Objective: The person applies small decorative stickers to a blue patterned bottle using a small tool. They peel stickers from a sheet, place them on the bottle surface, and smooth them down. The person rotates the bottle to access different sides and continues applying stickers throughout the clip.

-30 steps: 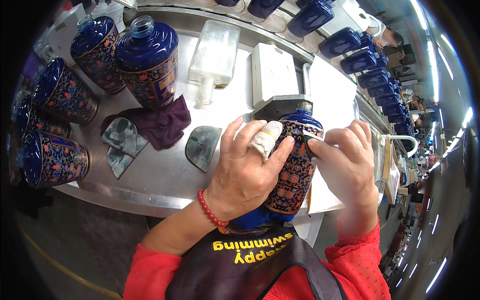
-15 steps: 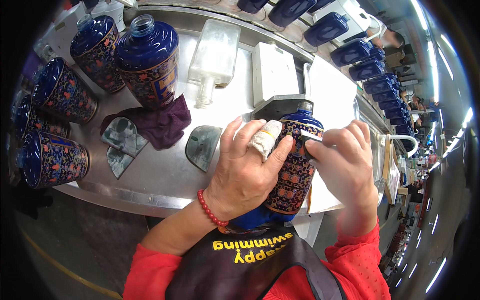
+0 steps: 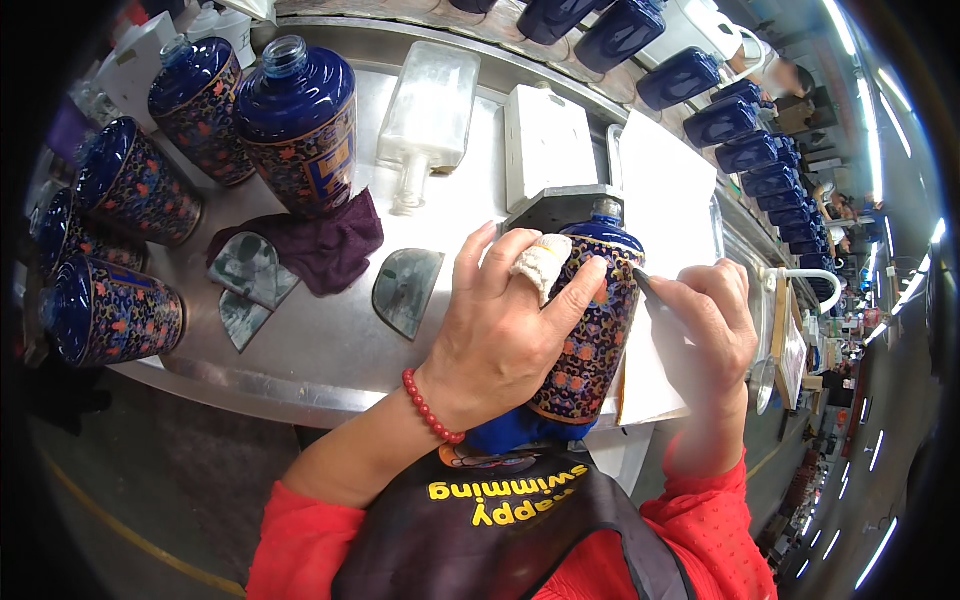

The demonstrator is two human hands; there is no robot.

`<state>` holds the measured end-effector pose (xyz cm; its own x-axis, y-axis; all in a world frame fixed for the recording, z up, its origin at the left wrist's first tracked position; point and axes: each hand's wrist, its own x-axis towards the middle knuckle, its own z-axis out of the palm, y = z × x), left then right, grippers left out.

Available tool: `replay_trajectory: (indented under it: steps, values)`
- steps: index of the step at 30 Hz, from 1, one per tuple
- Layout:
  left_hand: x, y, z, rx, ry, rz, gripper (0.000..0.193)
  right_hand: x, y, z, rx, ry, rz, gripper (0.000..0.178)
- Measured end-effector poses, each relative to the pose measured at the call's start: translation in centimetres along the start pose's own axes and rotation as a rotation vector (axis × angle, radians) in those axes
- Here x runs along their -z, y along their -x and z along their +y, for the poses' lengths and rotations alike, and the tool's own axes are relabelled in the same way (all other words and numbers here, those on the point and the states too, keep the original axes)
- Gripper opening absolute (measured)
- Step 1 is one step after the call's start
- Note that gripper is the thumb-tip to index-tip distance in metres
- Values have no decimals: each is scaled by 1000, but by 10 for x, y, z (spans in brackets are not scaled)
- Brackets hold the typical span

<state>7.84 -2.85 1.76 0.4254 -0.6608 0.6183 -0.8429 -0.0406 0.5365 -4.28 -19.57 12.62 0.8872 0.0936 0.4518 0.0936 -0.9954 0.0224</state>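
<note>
Hiding pt of patterned btl (image 3: 596, 345): L fingers (image 3: 578, 296)

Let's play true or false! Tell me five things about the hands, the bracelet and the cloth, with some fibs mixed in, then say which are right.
1. The left hand touches a patterned bottle. True.
2. The red bead bracelet is on the right wrist. False: the bracelet is on the left wrist.
3. The right hand is empty. False: the right hand pinches a thin dark piece.
4. A white wrap covers a left finger. True.
5. The cloth is yellow. False: the cloth is purple.
</note>
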Motion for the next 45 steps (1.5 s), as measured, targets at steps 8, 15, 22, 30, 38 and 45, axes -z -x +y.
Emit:
replay_trajectory:
  steps: [8, 15, 22, 30, 38, 45]
  values:
    - [-3, -6, -8, 48, 251, 27, 57, -1, 22, 3, -40, -25, 74, 43]
    - [-5, -3, -12, 26, 123, 35, 60, -2, 38, 4, -64, -47, 128, 43]
    - [-4, 3, -8, -11, -1, 36, 57, -5, 53, 0, -152, -74, 153, 42]
    - [-3, 5, -7, -14, -77, 16, 55, -5, 63, 0, -182, -93, 171, 40]
    - [-10, 12, -4, -31, -78, -20, 62, -4, 68, 0, -189, -101, 174, 40]
    - [-14, 16, 1, -3, 18, -10, 65, -4, 76, -3, -240, -129, 193, 41]
